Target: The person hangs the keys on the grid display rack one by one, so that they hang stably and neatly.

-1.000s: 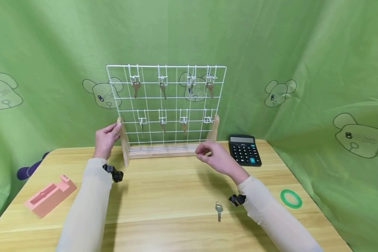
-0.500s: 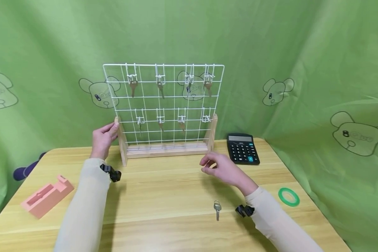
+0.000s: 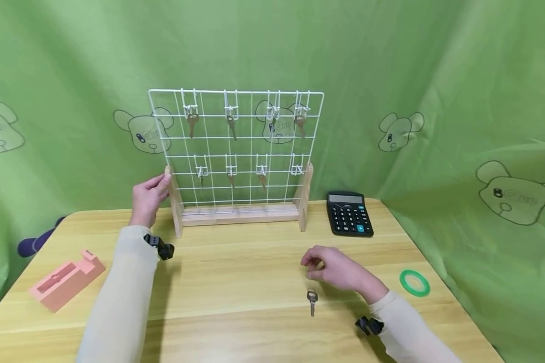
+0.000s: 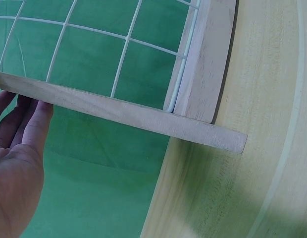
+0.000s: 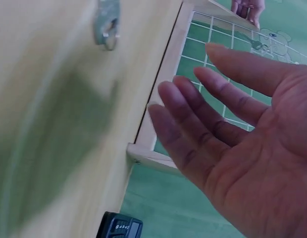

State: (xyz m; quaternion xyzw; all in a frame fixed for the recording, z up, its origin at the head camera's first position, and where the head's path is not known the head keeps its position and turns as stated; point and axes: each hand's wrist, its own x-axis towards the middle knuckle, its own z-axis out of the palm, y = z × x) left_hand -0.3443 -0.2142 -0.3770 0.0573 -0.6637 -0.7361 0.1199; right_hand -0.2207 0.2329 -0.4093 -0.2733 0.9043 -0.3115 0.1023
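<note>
A white wire grid rack (image 3: pixel 251 137) stands upright in a wooden base near the table's back. My left hand (image 3: pixel 146 201) grips its left wooden upright (image 4: pixel 119 111), fingertips against the wood. Keys hang from hooks in two rows, such as a brown key (image 3: pixel 192 126) at top left. The lower right hook (image 3: pixel 297 169) shows no key. On the table in front lies a silver key (image 3: pixel 312 302) with a small ring. My right hand (image 3: pixel 333 268) hovers just above and beyond that key, fingers relaxed and holding nothing; the palm shows bare in the right wrist view.
A black calculator (image 3: pixel 349 214) lies right of the rack. Green tape (image 3: pixel 415 283) lies near the right table edge, and a pink tape dispenser (image 3: pixel 67 280) sits at the left. Green curtain (image 3: pixel 345 60) surrounds the table's back and sides.
My right hand has drawn back from the rack's lower right corner toward the key on the table. My left hand keeps its grip on the upright. The view has shifted slightly.
</note>
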